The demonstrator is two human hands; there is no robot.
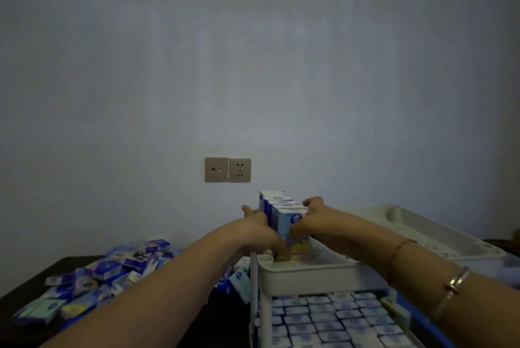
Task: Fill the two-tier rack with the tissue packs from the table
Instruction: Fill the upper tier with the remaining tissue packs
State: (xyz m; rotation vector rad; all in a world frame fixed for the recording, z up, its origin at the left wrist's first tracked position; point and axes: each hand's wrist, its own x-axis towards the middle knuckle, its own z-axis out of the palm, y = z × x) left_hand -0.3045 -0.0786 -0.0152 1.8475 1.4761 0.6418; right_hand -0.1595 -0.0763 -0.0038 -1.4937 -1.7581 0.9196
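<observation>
A white two-tier rack stands at the lower right. Its lower tier is packed with several rows of blue-and-white tissue packs. On the left end of the top tier stands an upright row of tissue packs, running away from me. My left hand presses the row's left side and my right hand presses its right side, so both hands squeeze the row between them. A loose heap of tissue packs lies on the dark table at the lower left.
The rest of the top tier stretches bare to the right. A pale wall with two socket plates rises close behind. A few packs lean against the rack's left post. Bracelets sit on my right wrist.
</observation>
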